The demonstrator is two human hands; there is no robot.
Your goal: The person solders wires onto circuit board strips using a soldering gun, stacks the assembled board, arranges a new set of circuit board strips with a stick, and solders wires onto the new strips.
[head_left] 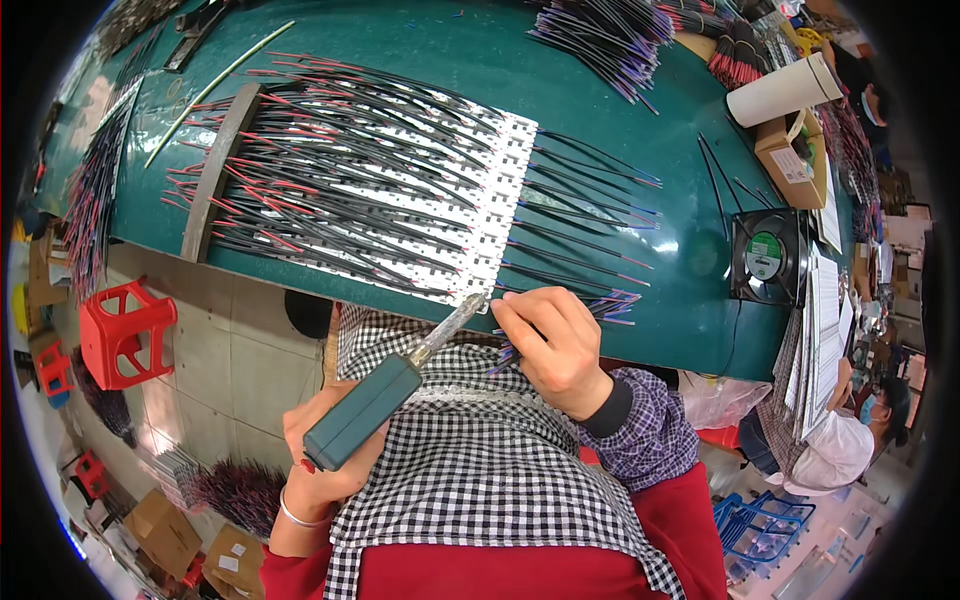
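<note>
Left hand (340, 482): fingers wrapped round dark-green block-handled soldering iron (362, 412), metal tip at near right corner of white rectangular panel (500, 215) on glossy green worktop (690, 290). Right hand (555, 350): thumb and index nearly together beside tip, can't tell on what; rest curled round thin purple-tipped black wires (618, 305). 1 straight grey bar (222, 170) lies across panel's left side.

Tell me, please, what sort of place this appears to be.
Probably an electronics assembly workshop: there is what looks like a soldering iron, white boards lined with black wires, and a large bundle of wires on the green table.
</note>
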